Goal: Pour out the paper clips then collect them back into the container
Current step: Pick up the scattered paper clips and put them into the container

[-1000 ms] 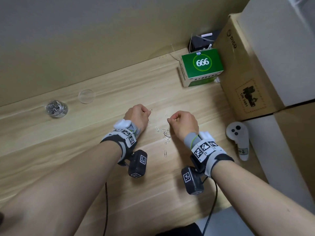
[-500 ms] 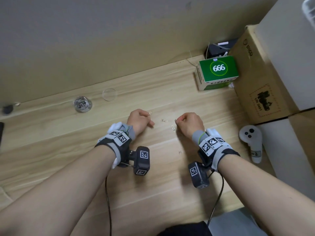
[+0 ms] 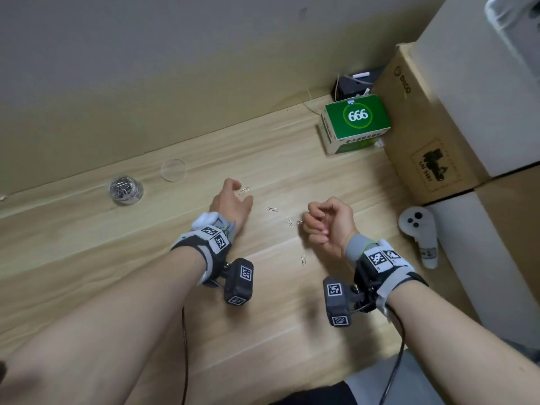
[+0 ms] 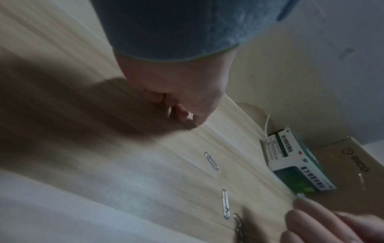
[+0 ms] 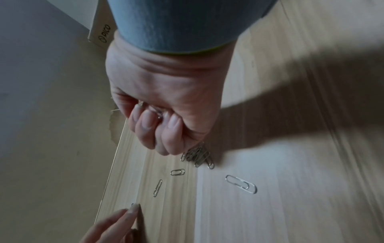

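The right hand hovers just above the wooden table, fingers curled into a fist around a bunch of paper clips; the right wrist view shows metal between the curled fingers and a small heap of clips on the wood directly below the knuckles. The left hand rests on the table with its fingers bent loosely downward, fingertips touching the surface. One clip lies just beside those fingertips; whether the hand pinches it cannot be told.

Loose paper clips remain scattered between the 2 hands, 1 of them nearer the person, beside the right wrist.

The container, a small clear round tub, stands upright at the far left of the table, well apart from both hands, with clips visible inside. Its clear lid lies flat on the table just to its right.

A green box marked 666 sits at the far right edge against a cardboard carton. A white handheld controller lies near the right hand.
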Demonstrator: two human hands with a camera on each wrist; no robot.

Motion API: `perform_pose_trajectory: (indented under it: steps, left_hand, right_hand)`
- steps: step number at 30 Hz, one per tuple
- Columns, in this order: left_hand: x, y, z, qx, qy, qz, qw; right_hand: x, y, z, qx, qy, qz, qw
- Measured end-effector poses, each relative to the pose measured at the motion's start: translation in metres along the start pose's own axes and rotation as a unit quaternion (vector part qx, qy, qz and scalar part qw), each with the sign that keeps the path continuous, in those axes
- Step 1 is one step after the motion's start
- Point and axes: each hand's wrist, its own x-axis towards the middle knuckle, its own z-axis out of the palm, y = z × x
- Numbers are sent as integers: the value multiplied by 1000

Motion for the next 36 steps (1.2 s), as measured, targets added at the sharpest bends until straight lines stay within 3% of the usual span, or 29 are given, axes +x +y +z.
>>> perform_pose_trajectory:
  steps: [3,8,12,15,22,30,34,36]
  left_hand:
    - [8,-2,3,36,19,38,998]
    - [16,6,5,68,24,21,997]
    - [16,16,3,165,-18,12,986]
    - [13,17,2,154,-44,44,986]
    - [-2,24,7,-65,-85,32,994]
    - [-11,25,11,110,-132,112,979]
    - [-15,28,21,94,-129,103,982]
    - [-12,30,22,69,-114,86,987]
  right_hand:
    - [5,1,-3,-2,21,-24,999]
    - [16,5,-2,-94,111,-77,986]
    - [21,11,0,-212,217,-148,941]
    - [25,14,-3,-305,256,-188,898]
    - [20,19,-12,-456,250,-150,841]
    - [2,33,-25,-610,252,-152,736]
    - [2,36,-24,-634,261,-129,716]
    - [1,33,-22,-602,260,-126,744]
